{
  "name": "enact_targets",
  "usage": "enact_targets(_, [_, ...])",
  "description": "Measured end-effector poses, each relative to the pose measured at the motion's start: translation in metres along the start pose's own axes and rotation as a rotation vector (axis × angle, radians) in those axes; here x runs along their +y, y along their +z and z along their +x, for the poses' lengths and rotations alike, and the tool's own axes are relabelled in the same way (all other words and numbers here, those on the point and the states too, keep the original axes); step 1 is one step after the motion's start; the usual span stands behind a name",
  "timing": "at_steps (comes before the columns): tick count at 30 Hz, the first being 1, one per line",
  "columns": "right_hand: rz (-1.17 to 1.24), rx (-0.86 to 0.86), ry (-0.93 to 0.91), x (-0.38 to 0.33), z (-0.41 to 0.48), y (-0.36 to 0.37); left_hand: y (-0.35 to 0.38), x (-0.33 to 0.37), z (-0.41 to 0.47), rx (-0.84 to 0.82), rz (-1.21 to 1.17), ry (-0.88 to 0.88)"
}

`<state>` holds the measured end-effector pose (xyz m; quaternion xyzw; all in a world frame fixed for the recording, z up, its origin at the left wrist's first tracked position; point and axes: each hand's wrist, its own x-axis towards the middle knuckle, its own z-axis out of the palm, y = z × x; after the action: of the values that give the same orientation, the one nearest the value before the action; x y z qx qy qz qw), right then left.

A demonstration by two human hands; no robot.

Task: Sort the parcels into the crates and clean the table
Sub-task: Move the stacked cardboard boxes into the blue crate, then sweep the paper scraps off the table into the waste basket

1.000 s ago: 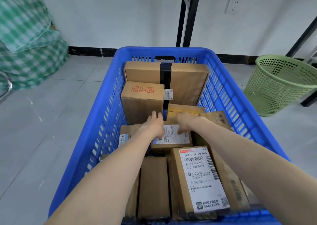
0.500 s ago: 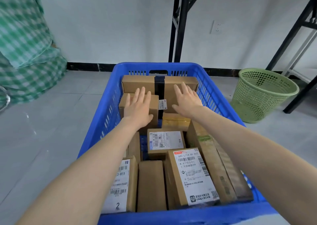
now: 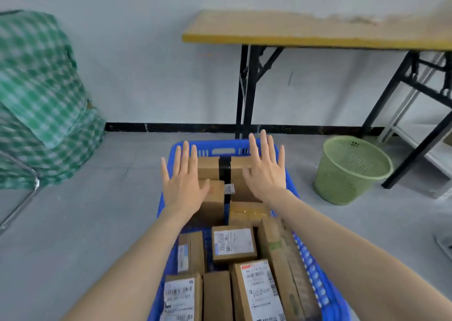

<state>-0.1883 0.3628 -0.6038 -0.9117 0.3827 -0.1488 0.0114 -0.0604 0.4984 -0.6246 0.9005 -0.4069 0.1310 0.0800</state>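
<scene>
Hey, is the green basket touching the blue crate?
Apart. The head view shows bare grey floor between the green basket and the blue crate.

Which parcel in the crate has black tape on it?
The large box at the far end of the crate; it alone wears a black band.

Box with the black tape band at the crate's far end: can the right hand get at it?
Probably yes. The open right hand is spread right over the box, whose top stands uncovered at the far wall of the blue crate, with no parcel between. Whether it touches, I cannot tell.
</scene>
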Motion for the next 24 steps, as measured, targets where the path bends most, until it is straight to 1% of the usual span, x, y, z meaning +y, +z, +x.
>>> enact_targets(3, [-0.004,0.041,-0.004,-0.007,0.030,-0.087,-0.091,0.007,0.040,0.032,0.026,0.045])
enact_targets(5, [0.014,0.038,-0.017,-0.009,0.051,-0.155,-0.158,0.017,0.068,0.005,0.033,0.075])
enact_targets(7, [0.038,-0.011,-0.011,-0.008,0.060,-0.207,-0.211,0.028,0.084,-0.077,0.059,0.135])
enact_targets(8, [0.076,-0.027,0.000,-0.007,0.064,-0.237,-0.243,0.036,0.092,-0.112,0.036,0.160])
enact_targets(9, [0.080,-0.043,-0.004,-0.004,0.063,-0.254,-0.259,0.040,0.094,-0.148,0.011,0.195])
enact_targets(11, [0.102,-0.063,0.031,0.003,0.068,-0.318,-0.323,0.052,0.108,-0.216,-0.037,0.259])
enact_targets(16, [0.078,-0.101,0.123,0.019,0.061,-0.435,-0.435,0.067,0.123,-0.239,-0.030,0.378])
enact_targets(19, [0.091,-0.118,0.200,0.034,0.059,-0.481,-0.472,0.076,0.134,-0.306,-0.027,0.396])
enact_targets(21, [0.103,-0.118,0.185,0.041,0.062,-0.491,-0.481,0.079,0.141,-0.403,-0.024,0.405])
enact_targets(22, [0.124,-0.137,0.202,0.050,0.061,-0.505,-0.491,0.088,0.145,-0.462,-0.029,0.437])
enact_targets(24, [0.203,-0.159,0.251,0.066,0.058,-0.521,-0.501,0.102,0.148,-0.497,-0.016,0.515])
